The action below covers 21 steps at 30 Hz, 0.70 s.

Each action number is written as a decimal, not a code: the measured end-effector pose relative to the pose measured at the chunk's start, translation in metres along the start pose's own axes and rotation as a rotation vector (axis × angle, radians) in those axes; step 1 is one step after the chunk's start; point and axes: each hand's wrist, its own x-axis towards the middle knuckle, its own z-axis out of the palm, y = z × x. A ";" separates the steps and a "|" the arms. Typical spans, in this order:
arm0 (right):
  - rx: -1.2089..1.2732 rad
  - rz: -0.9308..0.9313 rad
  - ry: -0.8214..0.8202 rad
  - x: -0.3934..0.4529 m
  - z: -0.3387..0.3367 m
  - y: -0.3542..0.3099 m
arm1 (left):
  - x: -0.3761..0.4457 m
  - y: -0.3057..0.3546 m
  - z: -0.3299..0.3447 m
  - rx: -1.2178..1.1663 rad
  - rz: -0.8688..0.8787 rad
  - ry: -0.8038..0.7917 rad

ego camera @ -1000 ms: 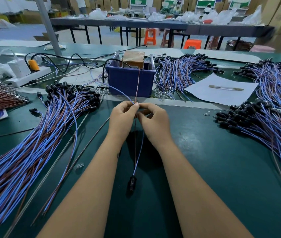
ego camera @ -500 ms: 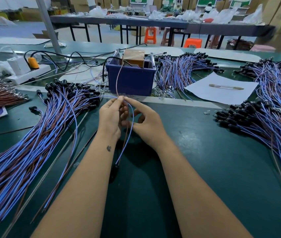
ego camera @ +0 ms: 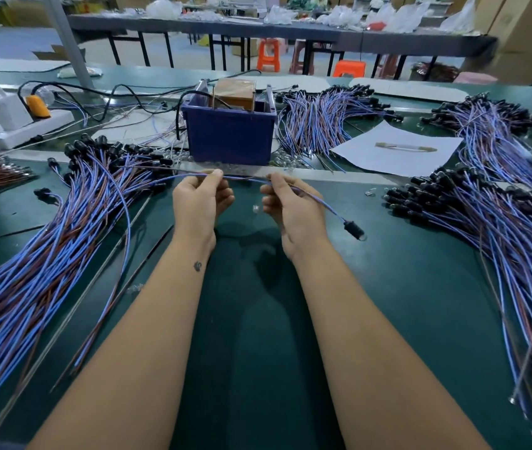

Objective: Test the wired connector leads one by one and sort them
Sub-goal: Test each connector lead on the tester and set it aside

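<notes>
In the head view, the left hand and right hand each pinch one thin blue-and-brown wired lead, stretched level between them above the dark green tabletop. Its black connector end hangs right of the right hand. A blue plastic bin stands just behind.

head-worn view, angled down, close over bench
</notes>
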 end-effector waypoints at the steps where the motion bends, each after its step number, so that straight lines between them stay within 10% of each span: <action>1: 0.083 0.021 0.013 -0.002 -0.001 -0.002 | -0.003 -0.002 0.000 0.057 0.032 -0.014; 9: 0.338 0.013 0.131 -0.010 -0.037 -0.035 | -0.030 -0.006 0.012 0.531 0.395 -0.206; 16: -0.148 -0.034 0.198 0.010 -0.103 -0.103 | -0.094 -0.009 0.081 0.504 0.874 -0.399; 21: -0.983 -0.206 0.290 0.016 -0.166 -0.148 | -0.143 -0.027 0.133 0.614 1.119 -0.729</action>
